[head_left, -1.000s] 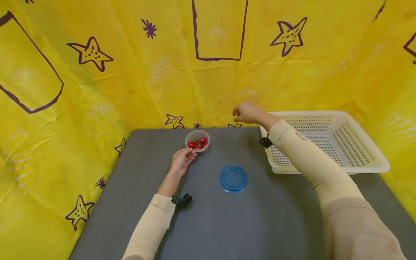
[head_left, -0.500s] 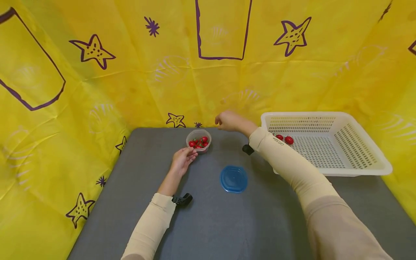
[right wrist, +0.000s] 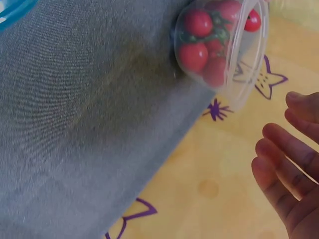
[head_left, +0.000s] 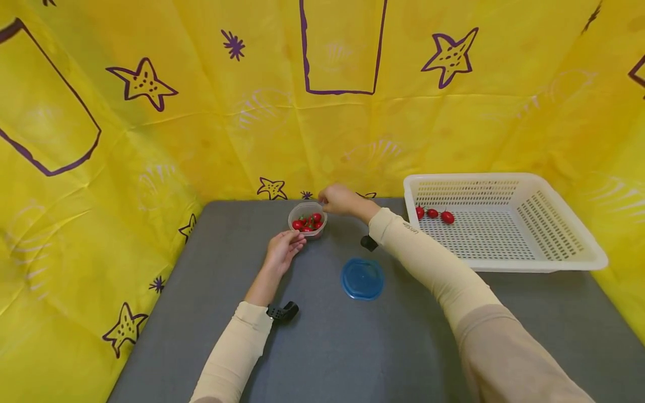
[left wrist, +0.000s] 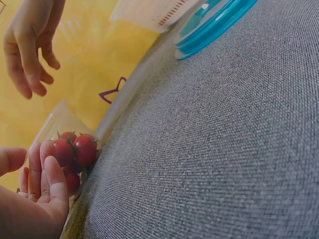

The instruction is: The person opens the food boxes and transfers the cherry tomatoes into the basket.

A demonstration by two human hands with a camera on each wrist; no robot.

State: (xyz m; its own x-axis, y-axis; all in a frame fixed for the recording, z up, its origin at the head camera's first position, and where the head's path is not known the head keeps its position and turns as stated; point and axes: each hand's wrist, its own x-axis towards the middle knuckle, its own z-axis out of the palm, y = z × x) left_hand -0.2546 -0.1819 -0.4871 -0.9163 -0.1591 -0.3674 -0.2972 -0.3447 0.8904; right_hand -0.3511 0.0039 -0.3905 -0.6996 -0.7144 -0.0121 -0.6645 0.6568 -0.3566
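Note:
A small clear plastic container (head_left: 308, 230) of red cherry tomatoes (head_left: 312, 221) stands near the table's back edge. My left hand (head_left: 282, 250) rests its fingers against the container's near side; the left wrist view shows the thumb (left wrist: 12, 160) apart from them. My right hand (head_left: 342, 200) hovers at the container's right side, above rim level. Its fingers (right wrist: 279, 174) are loosely bent in the right wrist view, with nothing between them. A round blue lid (head_left: 362, 279) lies on the table in front and to the right of the container.
At the right stands a white perforated plastic basket (head_left: 559, 264), with three cherry tomatoes (head_left: 447, 217) by its left end. A yellow patterned cloth (head_left: 332, 140) rises behind the grey table (head_left: 322, 347) and along its sides.
My right hand has moved left and down from beside the basket to the container, uncovering the tomatoes in the basket. My left hand has stayed at the container.

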